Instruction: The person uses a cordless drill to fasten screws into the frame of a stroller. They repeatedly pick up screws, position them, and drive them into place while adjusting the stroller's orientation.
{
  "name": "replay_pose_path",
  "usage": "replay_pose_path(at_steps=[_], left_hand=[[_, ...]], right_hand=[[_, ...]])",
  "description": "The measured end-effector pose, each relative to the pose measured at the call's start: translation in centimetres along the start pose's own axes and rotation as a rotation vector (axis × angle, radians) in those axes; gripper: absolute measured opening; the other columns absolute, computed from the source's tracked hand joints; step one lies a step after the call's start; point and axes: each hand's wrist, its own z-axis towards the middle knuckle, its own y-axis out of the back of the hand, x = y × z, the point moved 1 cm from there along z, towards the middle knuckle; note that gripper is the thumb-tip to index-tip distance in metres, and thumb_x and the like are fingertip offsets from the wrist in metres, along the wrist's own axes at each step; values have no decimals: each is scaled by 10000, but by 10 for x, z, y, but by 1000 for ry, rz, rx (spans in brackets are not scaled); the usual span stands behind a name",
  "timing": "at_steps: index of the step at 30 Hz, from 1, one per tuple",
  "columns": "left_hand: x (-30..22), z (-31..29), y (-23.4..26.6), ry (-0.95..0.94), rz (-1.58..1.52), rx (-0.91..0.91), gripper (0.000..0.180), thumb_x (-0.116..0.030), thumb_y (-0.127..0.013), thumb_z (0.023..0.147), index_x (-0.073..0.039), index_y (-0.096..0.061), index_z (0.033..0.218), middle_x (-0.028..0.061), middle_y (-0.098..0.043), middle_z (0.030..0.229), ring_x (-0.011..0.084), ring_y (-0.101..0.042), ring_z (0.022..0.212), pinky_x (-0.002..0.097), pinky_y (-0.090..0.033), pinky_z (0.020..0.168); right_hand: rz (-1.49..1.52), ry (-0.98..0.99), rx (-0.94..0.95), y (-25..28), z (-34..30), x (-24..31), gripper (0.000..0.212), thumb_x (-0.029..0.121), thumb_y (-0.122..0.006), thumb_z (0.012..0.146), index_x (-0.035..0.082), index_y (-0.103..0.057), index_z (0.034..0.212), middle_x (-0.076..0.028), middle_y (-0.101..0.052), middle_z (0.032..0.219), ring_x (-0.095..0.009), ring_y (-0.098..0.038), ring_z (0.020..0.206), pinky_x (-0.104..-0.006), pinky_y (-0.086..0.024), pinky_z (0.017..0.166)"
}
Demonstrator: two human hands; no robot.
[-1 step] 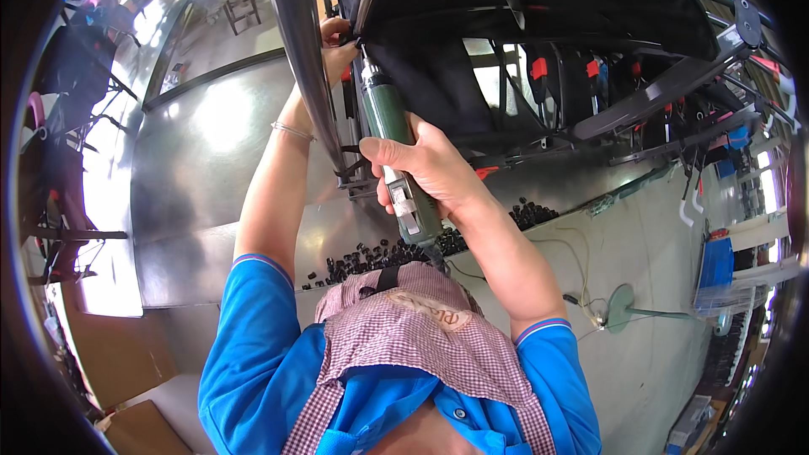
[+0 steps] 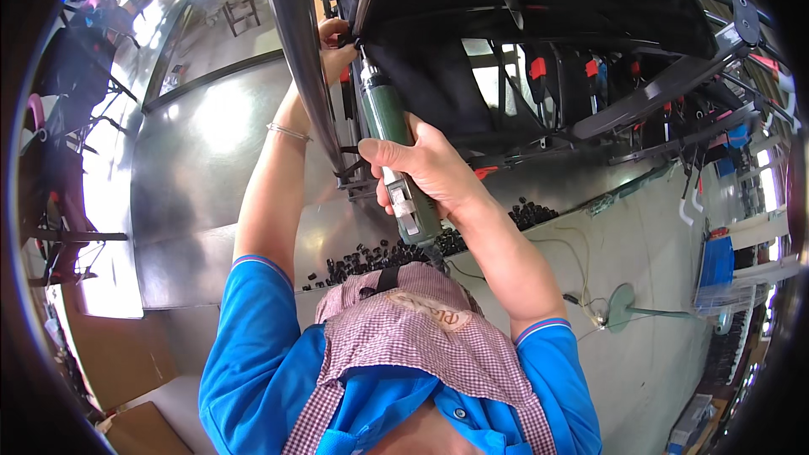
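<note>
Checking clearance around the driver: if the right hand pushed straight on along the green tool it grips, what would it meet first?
Probably the black frame joint at the tool's tip, where the left hand pinches; the right hand holds the green power screwdriver aimed there. Depth is uncertain.

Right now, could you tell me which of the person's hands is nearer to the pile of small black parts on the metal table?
Right. The right hand grips the green power screwdriver just above the pile of small black parts; the left hand is far higher, at the black frame.

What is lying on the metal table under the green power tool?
Under the green power tool, small black parts lie heaped on the metal table. The checked apron covers the heap's near edge.
</note>
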Motion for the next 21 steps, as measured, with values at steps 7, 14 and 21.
replay_pose_path(at_steps=[7, 14, 21], left_hand=[[-19, -8, 34, 31, -115, 268, 488, -94, -735, 814, 8, -605, 1273, 101, -669, 1150, 161, -593, 1081, 292, -418, 1023], [8, -2, 20, -5, -342, 192, 335, -108, -728, 874, -17, -672, 1191, 49, -692, 1087, 116, -609, 980, 261, -464, 940], [27, 3, 8, -65, -433, 37, 270, -29, -715, 863, 3, -691, 1130, 30, -691, 1050, 105, -610, 957, 254, -481, 903]], right_hand=[[-23, 20, 16, -3, 0, 4, 652, 389, -848, 730, 2, -445, 1066, -59, -547, 749, -130, -601, 488, -262, -511, 411], [2, 35, -21, -8, -1, 0, 695, 293, -859, 729, -18, -423, 1172, -61, -560, 751, -123, -585, 477, -257, -499, 404], [-25, 46, -42, -9, 3, 2, 732, 251, -872, 706, -48, -423, 1201, -66, -563, 754, -114, -568, 480, -259, -502, 411]])
